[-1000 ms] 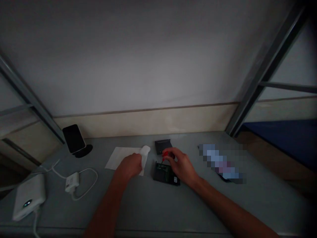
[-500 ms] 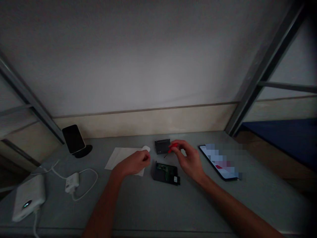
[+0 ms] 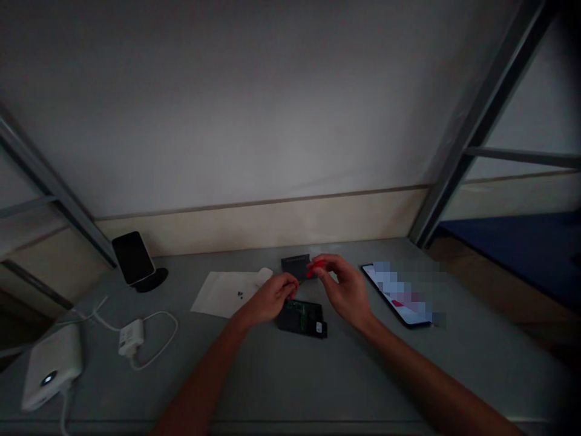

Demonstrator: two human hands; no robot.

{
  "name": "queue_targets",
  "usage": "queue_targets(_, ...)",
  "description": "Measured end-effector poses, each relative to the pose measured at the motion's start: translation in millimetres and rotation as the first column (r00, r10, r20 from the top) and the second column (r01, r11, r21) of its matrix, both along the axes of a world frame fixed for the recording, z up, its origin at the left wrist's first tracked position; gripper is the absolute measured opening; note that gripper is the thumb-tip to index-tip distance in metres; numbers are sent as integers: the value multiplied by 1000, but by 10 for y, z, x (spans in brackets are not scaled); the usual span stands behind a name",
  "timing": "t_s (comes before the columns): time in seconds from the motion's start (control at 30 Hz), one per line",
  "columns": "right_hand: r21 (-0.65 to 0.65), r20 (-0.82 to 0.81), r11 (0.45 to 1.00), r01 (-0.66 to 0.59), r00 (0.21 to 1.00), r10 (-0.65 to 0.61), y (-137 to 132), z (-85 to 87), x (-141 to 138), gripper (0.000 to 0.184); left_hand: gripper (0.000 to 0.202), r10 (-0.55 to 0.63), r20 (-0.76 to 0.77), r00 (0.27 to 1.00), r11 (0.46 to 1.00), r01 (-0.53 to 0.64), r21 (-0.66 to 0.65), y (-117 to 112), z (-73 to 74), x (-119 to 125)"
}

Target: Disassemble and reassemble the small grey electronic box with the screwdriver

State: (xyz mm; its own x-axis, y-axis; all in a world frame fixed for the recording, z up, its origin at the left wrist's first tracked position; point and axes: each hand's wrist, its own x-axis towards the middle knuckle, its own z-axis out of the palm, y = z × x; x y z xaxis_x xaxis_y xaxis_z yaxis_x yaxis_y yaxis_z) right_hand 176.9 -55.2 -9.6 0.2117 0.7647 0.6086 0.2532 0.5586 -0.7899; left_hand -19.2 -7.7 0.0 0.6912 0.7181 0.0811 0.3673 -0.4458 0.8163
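Observation:
A small dark opened device with a green circuit board lies on the grey table. My left hand rests at its left edge, fingers curled and touching it. My right hand hovers just above and right of the device and pinches a small red-handled screwdriver. A dark cover piece lies just behind. A white paper sheet with two tiny dark screws on it lies to the left, with a small white object at its far corner.
A phone with a lit screen lies to the right. A dark phone on a stand sits at back left. A white charger with cable and a white power bank lie at the left. Metal frame posts rise at both sides.
My left hand has moved right from the white paper to the device's left edge, uncovering two screws on the paper. My right hand has lifted off the device with the red screwdriver.

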Motion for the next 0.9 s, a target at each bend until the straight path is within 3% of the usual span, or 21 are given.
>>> queue_targets(0.17, 12, -16, 1000, -1, 1000, 1, -25, 33, -9, 13, 22, 39, -8, 999, 999, -39, 10, 12, -9, 6)
queue_targets(0.53, 18, 114, 1000, -20, 993, 18, -75, 88, -5, 10, 21, 61, 9, 998, 998, -62, 15, 10, -19, 37)
queue_targets(0.73, 36, 160, 999, -28, 987, 22, -83, 111, 23, 9, 21, 94, -27, 995, 990, -90, 113, -36, -21, 63)
queue_targets(0.9, 65, 268, 997, -45, 963, 25, -100, 166, 95, 7, 15, 17, -71, 997, 959, 4, 284, -74, -56, 90)
